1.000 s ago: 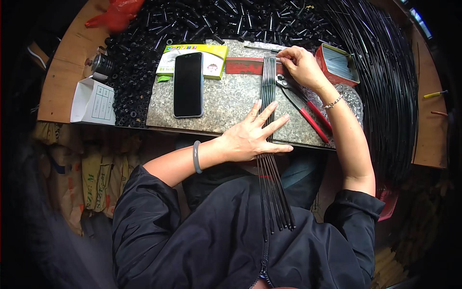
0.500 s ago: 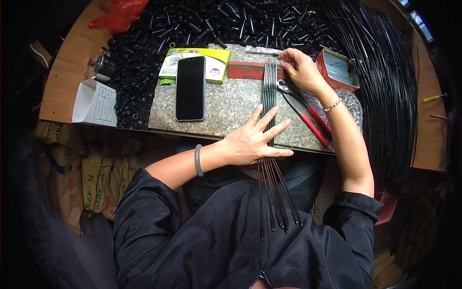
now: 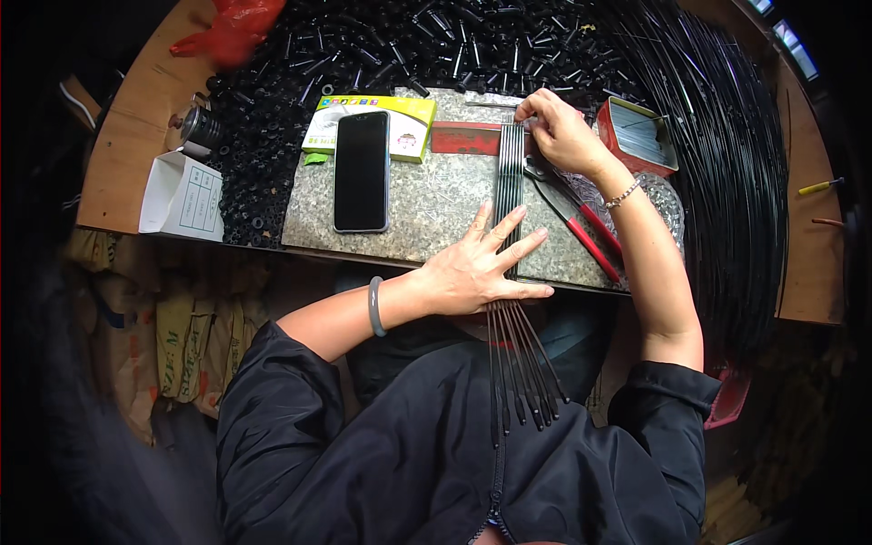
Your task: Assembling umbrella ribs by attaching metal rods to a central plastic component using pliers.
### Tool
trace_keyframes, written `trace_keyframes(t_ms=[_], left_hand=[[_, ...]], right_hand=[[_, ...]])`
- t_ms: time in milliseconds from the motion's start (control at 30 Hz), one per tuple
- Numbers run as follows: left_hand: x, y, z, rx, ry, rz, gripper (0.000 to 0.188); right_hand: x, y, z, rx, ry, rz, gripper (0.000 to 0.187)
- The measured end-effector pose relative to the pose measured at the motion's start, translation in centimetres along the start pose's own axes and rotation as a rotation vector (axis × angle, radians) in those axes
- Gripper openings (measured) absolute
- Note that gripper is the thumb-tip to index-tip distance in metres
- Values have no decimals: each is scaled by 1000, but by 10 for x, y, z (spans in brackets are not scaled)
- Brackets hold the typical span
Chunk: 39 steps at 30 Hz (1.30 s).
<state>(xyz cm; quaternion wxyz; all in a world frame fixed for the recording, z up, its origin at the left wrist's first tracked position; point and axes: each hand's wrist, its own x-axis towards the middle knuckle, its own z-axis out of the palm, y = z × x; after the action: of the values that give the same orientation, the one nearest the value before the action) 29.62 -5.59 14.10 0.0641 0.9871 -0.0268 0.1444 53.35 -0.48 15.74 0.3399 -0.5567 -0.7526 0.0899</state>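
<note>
Right hand has shifted over the rods.

Black zip-front jacket, grey bangle

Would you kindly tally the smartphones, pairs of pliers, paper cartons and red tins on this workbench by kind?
Smartphone: 1
Red-handled pliers: 1 pair
Cartons: 2 (green-and-white carton, white carton)
Red tin: 1
Total: 5

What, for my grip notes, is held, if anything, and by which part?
Left hand lies flat across the black rods midway; whether the right hand pinches their far ends is unclear.
</note>
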Motion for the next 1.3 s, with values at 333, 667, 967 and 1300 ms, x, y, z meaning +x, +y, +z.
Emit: trace_keyframes(t_ms=[333, 667, 967, 1300], left_hand=[[0, 0, 0, -26, -4, -20, 57], [2, 3, -2, 15, 0, -17, 49], [-1, 3, 3, 12, 19, -15, 60], [1, 2, 3, 13, 52, -16, 58]], right_hand=[[3, -1, -11, -113, 231, -21, 19], [-53, 44, -108, -441, -118, 524, 13], [-45, 22, -103, -283, 241, 378, 15], [-9, 18, -18, 28, -77, 497, 20]])
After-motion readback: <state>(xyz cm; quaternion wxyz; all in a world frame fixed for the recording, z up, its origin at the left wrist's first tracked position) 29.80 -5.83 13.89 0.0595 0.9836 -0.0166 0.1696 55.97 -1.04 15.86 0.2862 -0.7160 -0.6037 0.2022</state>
